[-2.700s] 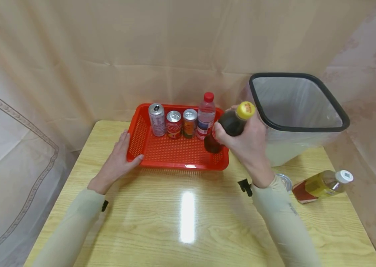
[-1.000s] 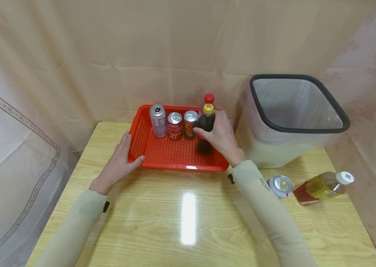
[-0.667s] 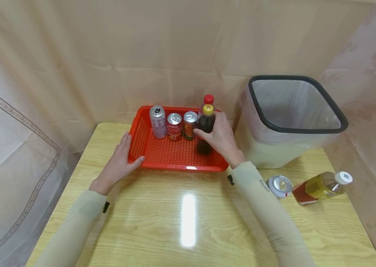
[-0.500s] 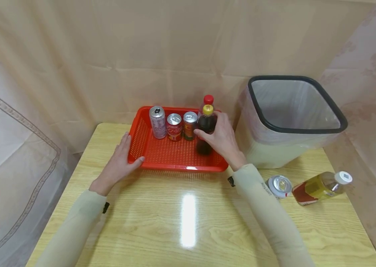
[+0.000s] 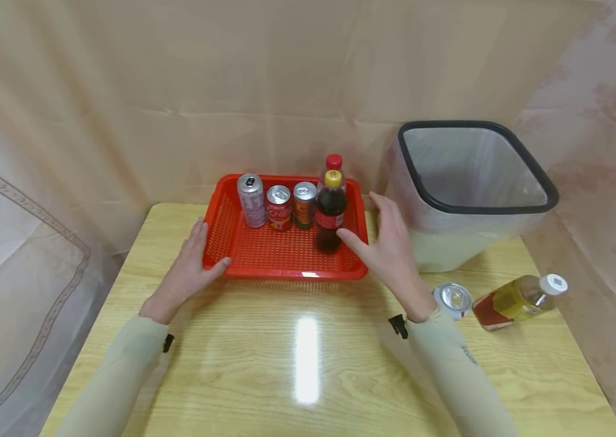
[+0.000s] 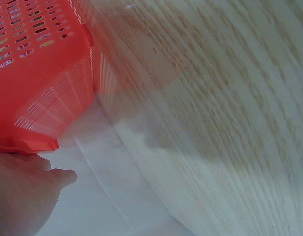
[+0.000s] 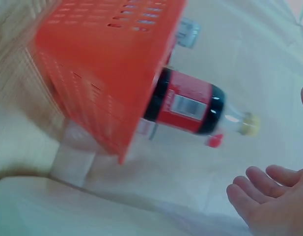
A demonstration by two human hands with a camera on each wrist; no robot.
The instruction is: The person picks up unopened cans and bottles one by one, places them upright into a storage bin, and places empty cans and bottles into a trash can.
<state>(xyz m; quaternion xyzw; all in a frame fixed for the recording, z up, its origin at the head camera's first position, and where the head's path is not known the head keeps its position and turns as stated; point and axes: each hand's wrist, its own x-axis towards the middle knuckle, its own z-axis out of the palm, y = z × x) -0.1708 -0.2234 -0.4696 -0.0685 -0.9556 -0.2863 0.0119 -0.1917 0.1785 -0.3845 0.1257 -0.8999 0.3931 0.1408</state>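
A red perforated plastic basket (image 5: 264, 271) sits on the table. My left hand (image 5: 183, 276) rests against its left side, fingers fairly straight, thumb by the front rim; the left wrist view has these fingers (image 6: 28, 189) at the basket edge. Inside, toward the right, stands a cola bottle (image 5: 331, 205) with a yellow cap and red label. It partly hides a red-capped bottle (image 5: 334, 162) behind it. My right hand (image 5: 391, 252), fingers spread and holding nothing, is just right of the cola bottle. A tall pinkish can (image 5: 253, 203), a red can (image 5: 279, 209) and an orange can (image 5: 304, 207) line the back.
Behind my right hand stands a trash bin (image 5: 433, 243) with a black rim and a clear liner. On the table at right are a silver-topped can (image 5: 454, 298) and a bottle of yellow liquid (image 5: 517, 300) with a white cap. A beige curtain (image 5: 204, 73) hangs at the back.
The right hand carried the cola bottle leftward, stood it upright in the basket, then let go and drew back to the right. The left hand stays at the basket.
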